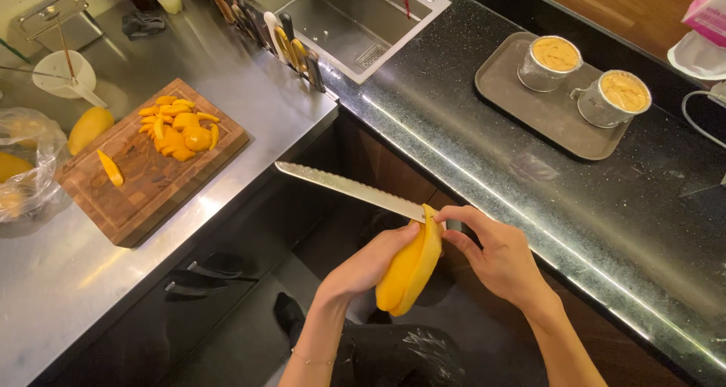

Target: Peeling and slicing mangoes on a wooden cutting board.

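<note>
Left hand (370, 262) grips mango (411, 262) at centre; right hand (495, 254) grips knife (348, 188), blade pointing 10 o'clock. Slices (178, 126) lie cut on board (151, 179); this mango is partly peeled.

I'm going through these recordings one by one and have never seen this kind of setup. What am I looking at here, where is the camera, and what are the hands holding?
There is no machine: a person works with bare hands, and the single picture comes from a camera on their head, looking down. The left hand cups a yellow mango. The right hand holds a long serrated knife whose blade meets the top of the fruit. To the left, a wooden cutting board on the steel counter carries mango slices, with a whole mango beside it. On the dark counter to the right, a tray holds two filled metal cups.
</note>
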